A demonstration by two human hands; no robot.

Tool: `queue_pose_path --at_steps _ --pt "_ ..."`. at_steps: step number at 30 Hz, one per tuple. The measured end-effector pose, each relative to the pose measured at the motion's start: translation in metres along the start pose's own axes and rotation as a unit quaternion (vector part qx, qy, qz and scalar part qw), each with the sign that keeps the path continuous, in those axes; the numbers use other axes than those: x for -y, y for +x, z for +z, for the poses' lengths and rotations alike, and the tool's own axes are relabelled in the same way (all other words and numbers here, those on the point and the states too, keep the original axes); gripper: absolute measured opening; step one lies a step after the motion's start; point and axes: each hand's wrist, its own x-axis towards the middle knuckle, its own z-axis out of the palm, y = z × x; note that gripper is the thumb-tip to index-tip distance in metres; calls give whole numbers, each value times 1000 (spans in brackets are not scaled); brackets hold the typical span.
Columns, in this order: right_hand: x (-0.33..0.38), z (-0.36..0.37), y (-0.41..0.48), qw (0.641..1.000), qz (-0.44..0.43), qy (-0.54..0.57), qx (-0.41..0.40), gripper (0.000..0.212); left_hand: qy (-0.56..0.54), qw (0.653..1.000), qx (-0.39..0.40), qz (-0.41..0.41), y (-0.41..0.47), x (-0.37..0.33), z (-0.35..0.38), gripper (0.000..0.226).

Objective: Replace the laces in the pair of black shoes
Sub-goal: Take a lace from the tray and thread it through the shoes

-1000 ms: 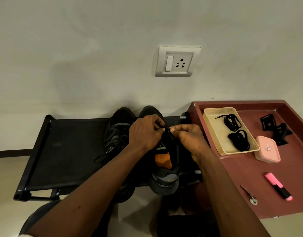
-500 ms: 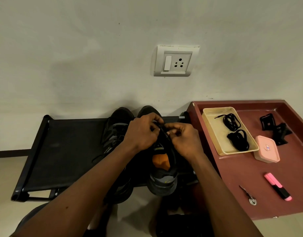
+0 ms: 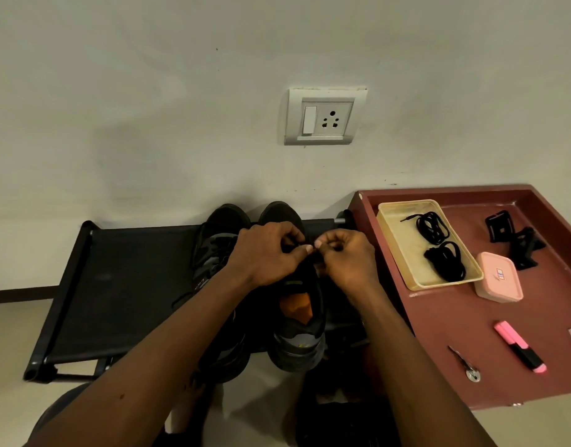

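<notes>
Two black shoes stand side by side on a low black rack (image 3: 126, 285), toes toward the wall. The right shoe (image 3: 298, 330) has an orange insole and grey heel. The left shoe (image 3: 213, 250) is partly hidden by my forearm, a loose lace trailing from it. My left hand (image 3: 265, 256) and my right hand (image 3: 348, 259) meet over the right shoe's lacing, fingers pinched on its black lace, which is mostly hidden. Two bundled black laces (image 3: 439, 246) lie in a cream tray (image 3: 393, 233).
A maroon table (image 3: 455, 324) at the right carries the tray, a pink box (image 3: 498, 277), a pink highlighter (image 3: 519, 346), a small metal tool (image 3: 464, 362) and black clips (image 3: 516, 237). A wall socket (image 3: 324, 116) is above the shoes.
Both hands have shifted slightly up the right shoe toward its toe end, still pinching the lace between them. The shoes and the table items have not moved.
</notes>
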Motion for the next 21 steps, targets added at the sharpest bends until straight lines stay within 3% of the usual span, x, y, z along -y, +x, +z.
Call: queue_pose_path --at_steps 3,8,11,14,15,17,19,21 --pt "0 -8 -2 990 50 130 -24 15 13 1000 -7 5 -2 0 -1 27" --pt "1 -27 -1 962 29 224 -152 6 25 1000 -10 16 -6 1 -6 27" --pt "7 -41 0 899 11 396 -186 5 25 999 -9 20 -8 1 -7 28" --pt "13 -47 -1 850 2 507 -141 5 31 999 -17 21 -8 1 -6 27" --pt "13 -46 -2 858 4 499 -122 6 32 999 -19 21 -8 0 -6 27" --pt "11 -40 -1 914 4 396 -93 8 33 999 -18 25 -8 0 -6 29" --pt "6 -31 0 979 -29 193 -59 7 39 998 -26 38 -10 0 -5 33" --pt "0 -22 1 997 -72 5 6 16 46 996 -53 55 -13 1 -2 35"
